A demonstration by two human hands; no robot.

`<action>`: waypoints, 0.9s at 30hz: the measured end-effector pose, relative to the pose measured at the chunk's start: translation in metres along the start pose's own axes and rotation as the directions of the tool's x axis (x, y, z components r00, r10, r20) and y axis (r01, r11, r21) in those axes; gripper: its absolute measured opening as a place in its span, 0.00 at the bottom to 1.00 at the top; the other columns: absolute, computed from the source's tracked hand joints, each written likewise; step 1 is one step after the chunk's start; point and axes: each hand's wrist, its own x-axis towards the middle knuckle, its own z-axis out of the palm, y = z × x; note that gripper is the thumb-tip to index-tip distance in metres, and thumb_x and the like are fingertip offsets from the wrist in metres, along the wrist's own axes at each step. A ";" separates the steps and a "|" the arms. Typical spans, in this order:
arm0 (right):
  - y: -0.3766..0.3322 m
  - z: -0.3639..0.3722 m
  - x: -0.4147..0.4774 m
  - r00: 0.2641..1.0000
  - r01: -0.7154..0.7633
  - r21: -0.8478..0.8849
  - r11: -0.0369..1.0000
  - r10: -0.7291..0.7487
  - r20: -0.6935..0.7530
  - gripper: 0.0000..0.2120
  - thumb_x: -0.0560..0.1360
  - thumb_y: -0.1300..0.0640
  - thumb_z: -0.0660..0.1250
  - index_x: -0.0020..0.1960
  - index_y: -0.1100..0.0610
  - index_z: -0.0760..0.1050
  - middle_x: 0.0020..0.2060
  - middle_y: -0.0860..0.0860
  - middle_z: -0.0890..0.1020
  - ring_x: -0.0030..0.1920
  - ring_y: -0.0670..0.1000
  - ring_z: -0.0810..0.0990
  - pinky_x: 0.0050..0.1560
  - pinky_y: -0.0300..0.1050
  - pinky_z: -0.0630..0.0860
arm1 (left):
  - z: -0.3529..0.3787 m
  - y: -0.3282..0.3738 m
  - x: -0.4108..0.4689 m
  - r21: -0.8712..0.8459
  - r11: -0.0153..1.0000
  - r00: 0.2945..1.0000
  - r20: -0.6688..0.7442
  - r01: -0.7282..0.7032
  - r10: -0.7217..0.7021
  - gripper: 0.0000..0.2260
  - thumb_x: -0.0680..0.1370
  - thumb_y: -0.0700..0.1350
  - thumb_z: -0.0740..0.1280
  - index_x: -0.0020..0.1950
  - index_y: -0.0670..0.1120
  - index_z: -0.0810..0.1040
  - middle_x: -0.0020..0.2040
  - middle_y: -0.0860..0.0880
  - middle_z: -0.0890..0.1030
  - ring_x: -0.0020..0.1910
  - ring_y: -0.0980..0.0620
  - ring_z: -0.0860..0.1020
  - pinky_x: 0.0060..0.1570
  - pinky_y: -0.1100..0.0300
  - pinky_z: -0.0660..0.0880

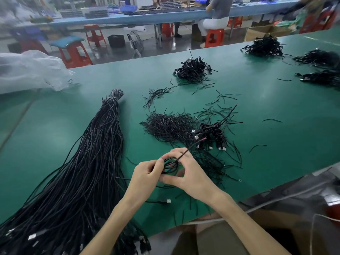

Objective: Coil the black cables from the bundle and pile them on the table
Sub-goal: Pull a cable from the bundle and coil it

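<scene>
The black cable point(170, 165) sits wound into a small coil of several loops, held above the green surface point(257, 111) between both hands, near its front edge. The left hand point(147, 174) pinches the coil's left side, its fingers point(158, 163) curled in against the loops. The right hand point(192, 174) closes round the right side, with the forefinger arched over the top and the thumb pressed under the bottom, so the coil lies framed within the ring of the right hand's fingers point(181, 153). The cable's free end runs out of the coil up and to the right, past the forefinger, and ends in what looks like a reddish tip, though it is too small to be sure. To the left, the long bundle point(88, 162) of straight black cables lies fanned across the surface, bound near its far end. Just beyond the hands a pile of coiled cables point(211, 133) rests with pale plugs showing at its near side, touching a loose heap of short black ties point(165, 126). A second coiled pile point(193, 70) lies farther back, well apart from the hands. One cable with a white connector point(168, 201) lies flat between the forearms.
</scene>
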 end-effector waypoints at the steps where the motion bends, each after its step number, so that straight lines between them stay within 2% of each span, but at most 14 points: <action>1: 0.000 -0.001 0.000 1.000 -0.001 0.026 1.000 0.001 -0.002 0.20 0.71 0.52 0.80 0.61 0.49 0.77 0.60 0.43 0.74 0.59 0.41 0.76 0.58 0.39 0.77 | 0.002 0.000 0.002 -0.018 1.000 1.000 0.018 0.011 -0.011 0.28 0.76 0.62 0.57 0.33 0.37 0.69 0.31 0.48 0.68 0.33 0.50 0.64 0.36 0.55 0.61; 3: 0.001 -0.004 0.002 1.000 -0.020 0.061 0.998 0.021 -0.012 0.19 0.71 0.55 0.80 0.59 0.49 0.79 0.56 0.42 0.80 0.54 0.44 0.81 0.54 0.46 0.79 | 0.004 0.000 0.005 -0.040 0.999 0.998 0.062 0.033 -0.031 0.30 0.76 0.63 0.57 0.39 0.36 0.78 0.37 0.46 0.75 0.38 0.51 0.70 0.42 0.54 0.66; 5: 0.003 -0.007 0.003 0.999 -0.028 0.057 0.998 0.029 -0.019 0.17 0.71 0.56 0.80 0.57 0.48 0.80 0.51 0.43 0.84 0.51 0.43 0.83 0.54 0.45 0.79 | 0.004 0.001 0.007 -0.053 0.998 0.997 0.071 0.034 -0.030 0.31 0.77 0.63 0.56 0.42 0.34 0.80 0.38 0.46 0.76 0.39 0.51 0.70 0.42 0.53 0.66; 7: 0.005 -0.009 0.005 1.000 -0.017 0.029 0.999 0.017 -0.018 0.15 0.71 0.56 0.79 0.56 0.48 0.82 0.49 0.41 0.85 0.51 0.43 0.83 0.56 0.43 0.79 | 0.004 0.002 0.009 -0.065 0.997 0.998 0.054 0.029 -0.026 0.31 0.77 0.63 0.57 0.40 0.34 0.77 0.33 0.49 0.71 0.34 0.51 0.66 0.38 0.52 0.63; 10: 0.007 -0.009 0.011 0.999 -0.027 0.060 0.998 0.029 -0.040 0.13 0.72 0.59 0.78 0.54 0.50 0.83 0.48 0.42 0.87 0.50 0.44 0.85 0.56 0.43 0.80 | 0.005 0.004 0.012 -0.083 0.996 0.998 0.042 0.044 -0.041 0.22 0.80 0.57 0.58 0.30 0.48 0.75 0.26 0.56 0.68 0.27 0.55 0.62 0.33 0.58 0.62; 12: 0.009 -0.006 0.014 0.995 -0.039 0.113 0.993 0.049 -0.087 0.10 0.72 0.62 0.77 0.52 0.52 0.84 0.46 0.45 0.87 0.49 0.46 0.86 0.55 0.47 0.82 | 0.005 0.006 0.014 -0.071 0.996 0.998 0.044 0.049 -0.046 0.23 0.80 0.56 0.57 0.26 0.53 0.70 0.24 0.56 0.66 0.26 0.55 0.59 0.30 0.57 0.59; 17: 0.012 0.005 0.014 0.968 -0.086 0.168 0.982 0.123 -0.221 0.08 0.74 0.67 0.72 0.46 0.55 0.85 0.40 0.47 0.88 0.45 0.48 0.87 0.51 0.52 0.83 | 0.010 0.008 0.014 -0.053 0.999 0.999 -0.045 -0.004 0.001 0.26 0.77 0.63 0.56 0.30 0.43 0.61 0.28 0.50 0.61 0.29 0.52 0.58 0.30 0.58 0.54; 19: 0.011 0.012 0.012 0.956 -0.092 0.136 0.986 0.126 -0.266 0.04 0.75 0.63 0.74 0.45 0.54 0.85 0.40 0.46 0.87 0.44 0.48 0.86 0.49 0.50 0.82 | 0.011 0.005 0.013 -0.040 0.999 0.994 -0.104 -0.024 0.020 0.26 0.78 0.62 0.56 0.32 0.42 0.59 0.29 0.49 0.60 0.30 0.52 0.57 0.31 0.58 0.53; 23: 0.011 0.027 0.006 0.933 -0.101 0.102 0.990 0.130 -0.335 0.04 0.77 0.62 0.73 0.48 0.53 0.83 0.40 0.45 0.86 0.44 0.44 0.84 0.46 0.38 0.79 | 0.011 -0.002 0.009 0.011 1.000 0.993 -0.116 -0.015 0.016 0.21 0.80 0.60 0.54 0.32 0.50 0.57 0.27 0.55 0.58 0.29 0.54 0.56 0.29 0.61 0.54; 25: 0.012 0.032 0.003 0.949 -0.105 0.104 0.989 0.131 -0.287 0.06 0.78 0.61 0.72 0.52 0.51 0.82 0.44 0.45 0.85 0.48 0.44 0.83 0.49 0.37 0.78 | 0.011 -0.006 0.009 0.003 1.000 0.996 -0.090 0.014 -0.014 0.19 0.79 0.59 0.55 0.30 0.54 0.59 0.27 0.56 0.61 0.29 0.56 0.58 0.28 0.62 0.57; 27: 0.014 0.036 0.003 0.972 -0.112 0.149 0.982 0.140 -0.189 0.07 0.79 0.56 0.72 0.56 0.49 0.80 0.49 0.45 0.84 0.52 0.45 0.82 0.55 0.41 0.78 | 0.008 -0.012 0.009 -0.021 0.999 0.998 -0.052 0.045 -0.046 0.21 0.82 0.54 0.56 0.29 0.55 0.62 0.26 0.58 0.64 0.28 0.57 0.60 0.29 0.64 0.59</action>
